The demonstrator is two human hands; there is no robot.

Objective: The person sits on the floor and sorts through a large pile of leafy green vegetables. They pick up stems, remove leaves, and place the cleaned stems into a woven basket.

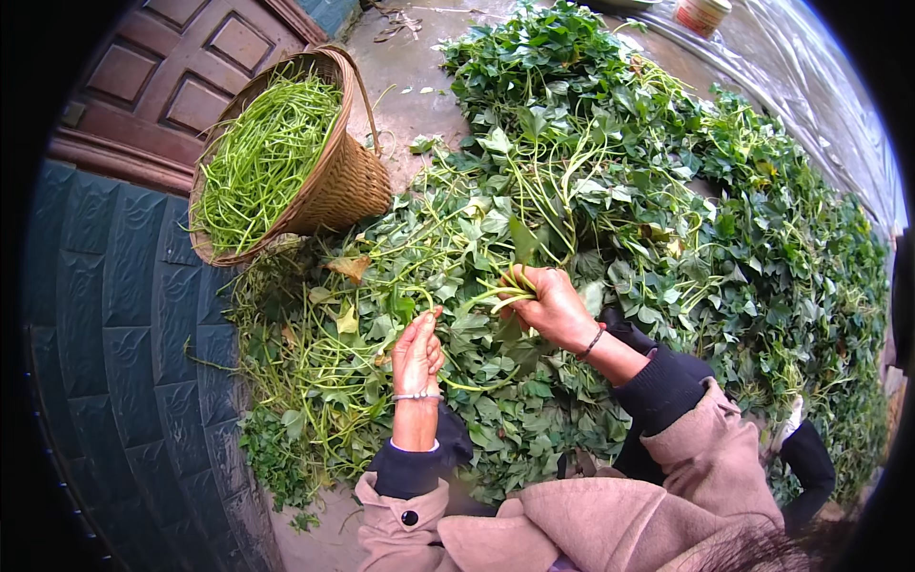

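Note:
My left hand (414, 354), with a pale bracelet at the wrist, pinches a thin green stem (426, 294) between thumb and fingertips. To its right, my right hand (556, 306) is closed around a small bunch of light green stems (516, 292), their ends pointing left; some leaf hangs about the fist. Both hands are just above a broad heap of leafy vines (572, 171), which look like sweet potato vines. Beyond my left hand, a woven basket (354, 179) leans towards the wall, filled with stripped green stems (271, 157).
A brown panelled door (187, 64) and a dark blue-green block wall (132, 300) border the left. Clear plastic sheeting (800, 93) lies at upper right, near a bucket (703, 14). A dark cloth-covered shape (808, 461) with a whitish end is at lower right; I cannot tell what it is.

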